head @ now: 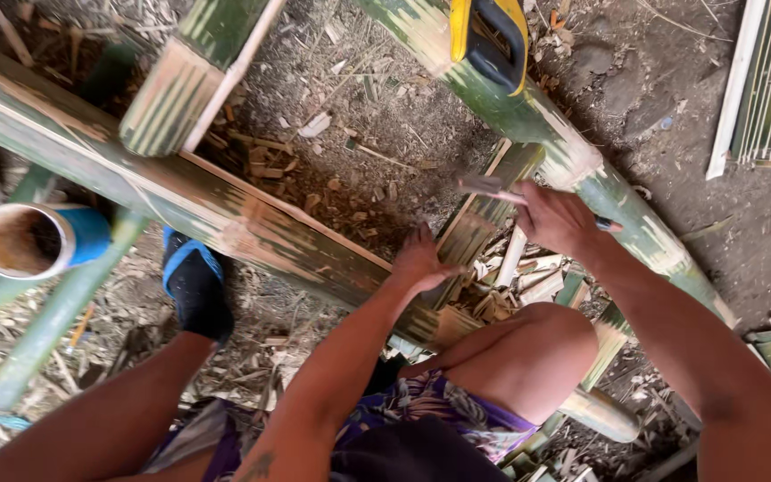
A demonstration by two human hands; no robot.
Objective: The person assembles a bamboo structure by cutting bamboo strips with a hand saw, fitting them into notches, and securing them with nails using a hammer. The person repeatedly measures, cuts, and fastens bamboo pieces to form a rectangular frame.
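Note:
My left hand (421,261) grips the lower edge of a short split bamboo piece (484,219), which leans against a long halved green bamboo pole (225,210). My right hand (559,219) is closed around a knife (485,186). Its grey blade points left over the top of the short piece, and the dark handle end sticks out to the right of my fist. My bare right knee (528,348) is just below both hands. Bamboo offcuts (528,281) lie piled between the hands and the knee.
A saw with a yellow and black handle (491,36) rests on a slanting green bamboo pole (600,178). A cut bamboo tube with a blue band (33,239) lies at left. My foot in a blue and black sandal (194,286) stands on chip-strewn dirt. Bamboo strips (765,80) lie at top right.

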